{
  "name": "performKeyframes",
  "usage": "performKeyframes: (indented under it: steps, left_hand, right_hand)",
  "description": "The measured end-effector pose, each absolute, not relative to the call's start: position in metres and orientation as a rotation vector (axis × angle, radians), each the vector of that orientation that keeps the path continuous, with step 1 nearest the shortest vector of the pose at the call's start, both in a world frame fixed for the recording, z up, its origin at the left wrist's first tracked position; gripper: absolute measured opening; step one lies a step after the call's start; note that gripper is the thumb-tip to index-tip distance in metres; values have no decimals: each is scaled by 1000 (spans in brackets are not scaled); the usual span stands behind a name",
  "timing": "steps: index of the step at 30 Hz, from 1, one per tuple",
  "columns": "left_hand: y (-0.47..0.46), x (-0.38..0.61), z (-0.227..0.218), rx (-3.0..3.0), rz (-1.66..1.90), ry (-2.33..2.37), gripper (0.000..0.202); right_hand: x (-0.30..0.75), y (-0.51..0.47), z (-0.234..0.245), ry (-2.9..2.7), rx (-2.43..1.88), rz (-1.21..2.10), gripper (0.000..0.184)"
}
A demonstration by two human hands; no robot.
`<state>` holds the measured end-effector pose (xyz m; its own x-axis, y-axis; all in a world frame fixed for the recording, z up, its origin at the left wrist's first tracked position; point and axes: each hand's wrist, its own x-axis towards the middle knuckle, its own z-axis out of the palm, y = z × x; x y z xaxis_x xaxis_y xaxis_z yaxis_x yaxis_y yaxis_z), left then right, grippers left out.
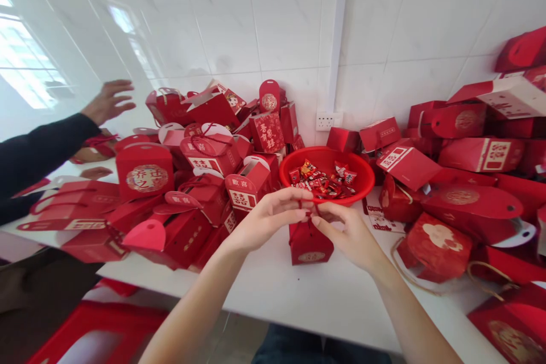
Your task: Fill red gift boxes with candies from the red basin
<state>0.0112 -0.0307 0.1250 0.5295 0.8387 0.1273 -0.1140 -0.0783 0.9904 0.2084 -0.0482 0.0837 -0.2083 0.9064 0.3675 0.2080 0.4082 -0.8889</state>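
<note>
A small red gift box [311, 244] with a gold emblem on its front stands upright on the white table [273, 290]. Both of my hands meet at its top, where a thin dark red cord shows. My left hand [273, 216] pinches the cord between thumb and fingers. From the other side my right hand [345, 233] has its fingertips closed on the cord too. Just behind the box sits a red plastic basin [367, 179] holding many small wrapped candies [319, 182].
Piles of red gift boxes [145, 176] crowd the left, and more boxes [464, 199] are heaped on the right. Another person's hand [111, 102] reaches in at the far left. A wall socket [328, 120] is behind the basin. A red object [98, 324] lies low at left.
</note>
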Motion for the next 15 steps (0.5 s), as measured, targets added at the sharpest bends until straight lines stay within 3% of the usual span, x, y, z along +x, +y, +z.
performKeyframes:
  steps: [8, 15]
  left_hand:
    - [-25, 41, 142, 1731, 925, 654, 35]
    - [-28, 45, 117, 1828, 1106, 704, 36]
  right_hand:
    - [198, -45, 93, -1610, -1091, 665, 17]
    - [192, -41, 80, -1318, -1011, 652, 18]
